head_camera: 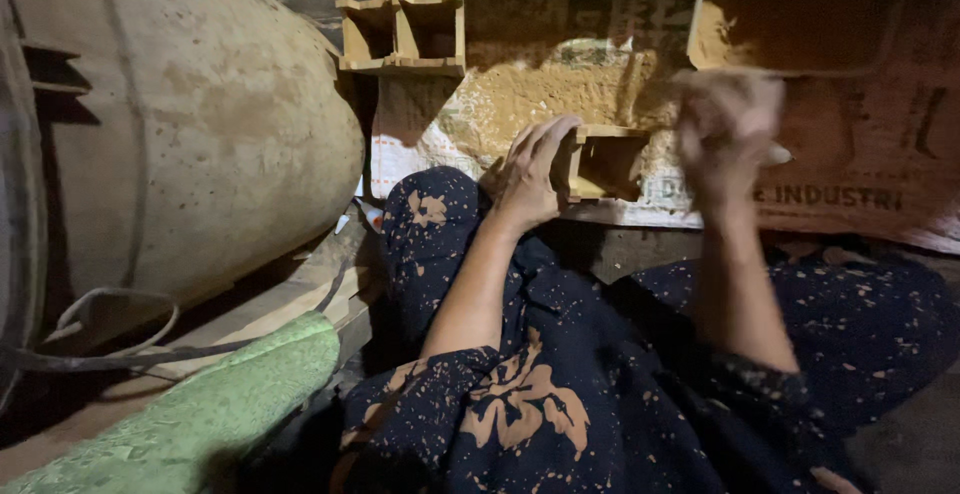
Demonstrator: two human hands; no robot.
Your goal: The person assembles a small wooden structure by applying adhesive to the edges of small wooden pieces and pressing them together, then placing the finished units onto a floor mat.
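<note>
My left hand [527, 176] grips the left side of a small open wooden frame box [603, 162] that rests on a sack-covered surface [860, 169] dusted with yellowish sandy powder [540, 94]. My right hand [728, 132] hovers just right of the box, blurred by motion, fingers curled around a thin light-coloured object whose tip sticks out to the right. A flat tray heaped with brown powder [795, 14] lies above the right hand. My dark patterned clothing fills the lower part of the view.
A large dusty cylindrical drum [190, 124] stands at the left with a cable [110, 339] looped below it. A two-cell wooden frame [403, 32] sits at the back, more frames behind it. A green patterned sheet [220, 409] lies at the lower left.
</note>
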